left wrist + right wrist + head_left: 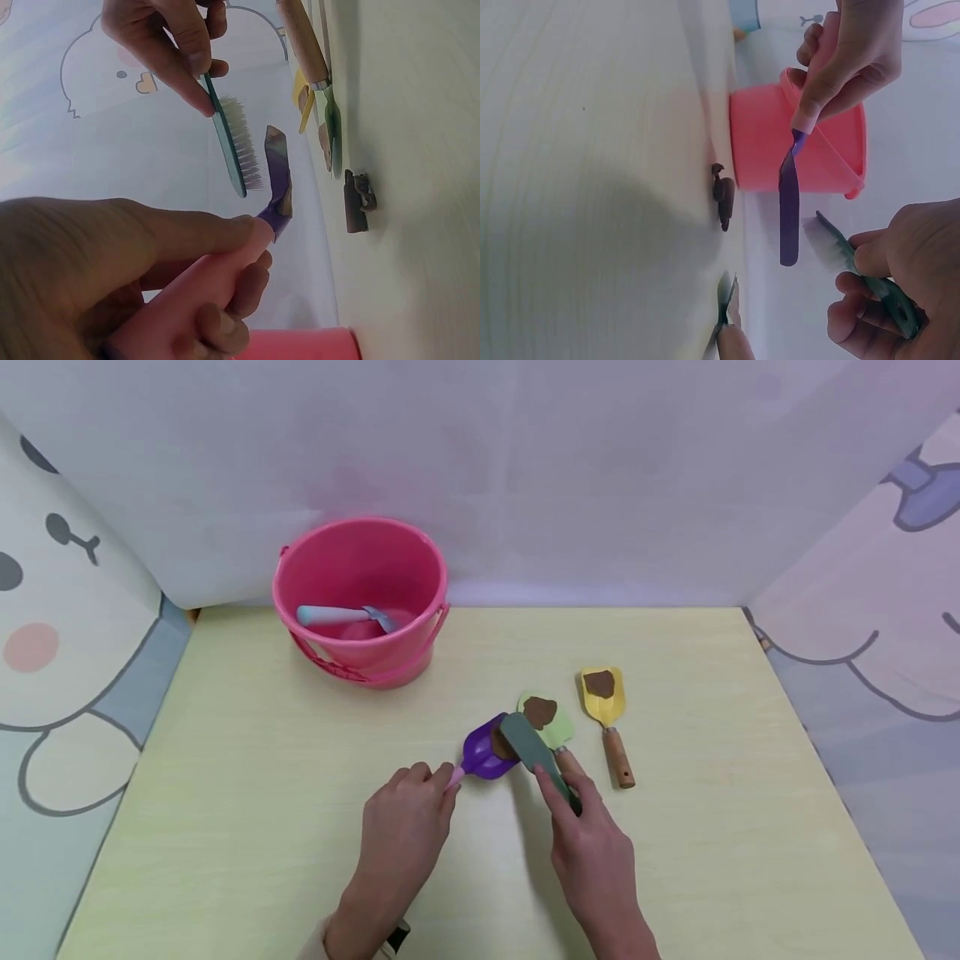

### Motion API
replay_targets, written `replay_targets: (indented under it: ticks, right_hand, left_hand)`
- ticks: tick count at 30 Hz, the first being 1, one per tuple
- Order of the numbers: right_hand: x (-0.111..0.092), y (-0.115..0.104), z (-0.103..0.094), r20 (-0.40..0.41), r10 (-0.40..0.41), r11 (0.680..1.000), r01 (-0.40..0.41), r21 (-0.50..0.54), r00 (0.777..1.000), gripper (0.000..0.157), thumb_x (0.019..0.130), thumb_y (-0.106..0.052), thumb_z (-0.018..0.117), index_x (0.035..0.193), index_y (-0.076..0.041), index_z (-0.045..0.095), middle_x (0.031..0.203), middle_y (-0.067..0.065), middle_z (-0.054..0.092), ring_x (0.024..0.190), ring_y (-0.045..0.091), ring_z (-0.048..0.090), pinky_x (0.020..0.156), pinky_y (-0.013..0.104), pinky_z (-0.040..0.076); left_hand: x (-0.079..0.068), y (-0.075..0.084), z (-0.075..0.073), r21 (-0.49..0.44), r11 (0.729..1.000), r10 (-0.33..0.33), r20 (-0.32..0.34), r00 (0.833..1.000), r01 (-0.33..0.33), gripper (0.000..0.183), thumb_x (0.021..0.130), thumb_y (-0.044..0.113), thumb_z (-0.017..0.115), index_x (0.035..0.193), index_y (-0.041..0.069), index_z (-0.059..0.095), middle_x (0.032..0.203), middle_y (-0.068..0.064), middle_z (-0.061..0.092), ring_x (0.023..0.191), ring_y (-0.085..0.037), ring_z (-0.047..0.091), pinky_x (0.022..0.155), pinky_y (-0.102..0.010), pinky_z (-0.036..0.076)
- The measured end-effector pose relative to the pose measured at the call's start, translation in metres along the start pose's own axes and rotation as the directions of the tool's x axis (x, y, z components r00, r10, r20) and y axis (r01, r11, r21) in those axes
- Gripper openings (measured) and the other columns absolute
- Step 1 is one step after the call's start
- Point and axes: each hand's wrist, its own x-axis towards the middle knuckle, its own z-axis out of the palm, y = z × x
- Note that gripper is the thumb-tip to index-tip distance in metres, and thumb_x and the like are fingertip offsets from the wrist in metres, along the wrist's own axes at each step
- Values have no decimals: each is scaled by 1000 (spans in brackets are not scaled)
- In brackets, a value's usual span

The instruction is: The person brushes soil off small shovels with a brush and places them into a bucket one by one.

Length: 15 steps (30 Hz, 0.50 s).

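My left hand [405, 814] grips the pink handle of a small purple shovel [477, 753], raised above the table. A brown patch [501, 743] shows on its scoop. In my right hand [596, 852] is a green brush [528, 745]; its pale bristles [241, 139] face the scoop in the left wrist view, a small gap away. From above, the brush head overlaps the scoop's edge. Small dark brown pieces [725, 199] lie on the table below the shovel, hidden in the head view. Just beyond the brush lies a light green shovel [559, 727] with a brown patch.
A yellow shovel [611, 708] with a wooden handle and a brown patch lies on the table [697, 827] to the right. The pink bucket [390, 672] stands at the back left, holding a tool with a light blue handle [333, 615]. White cloth [600, 485] hangs behind the table.
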Motion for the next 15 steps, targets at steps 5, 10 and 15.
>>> replay_targets:
  ticks: [5, 10, 15]
  right_hand:
    - [-1, -4, 3, 28, -11, 1000, 10, 18, 1000, 72, 71, 16, 83, 133, -18, 72, 113, 14, 65, 75, 23, 69, 46, 25, 48]
    - [-1, -8, 5, 82, 0, 1000, 1, -12, 997, 73, 71, 14, 85, 133, -21, 72, 113, 11, 66, 71, 20, 65, 44, 22, 41]
    - [-1, -7, 5, 79, 16, 999, -13, -34, 997, 74, 69, 17, 84, 132, -20, 73, 113, 13, 66, 76, 24, 68, 44, 23, 41]
  left_hand:
    - [0, -1, -1, -18, 1000, -3, -8, 1000, 3, 23, 81, 23, 91, 101, 14, 82, 75, -3, 69, 60, -13, 57, 48, -23, 47]
    - [-2, 1, -4, -15, 1000, 4, -3, 1000, -4, 22, 82, 24, 90, 100, 14, 82, 74, -3, 68, 59, -12, 55, 48, -23, 47]
    - [-2, 2, -7, -12, 1000, -26, 53, 998, 27, 23, 83, 26, 89, 103, 15, 82, 75, -3, 69, 59, -12, 54, 48, -22, 47]
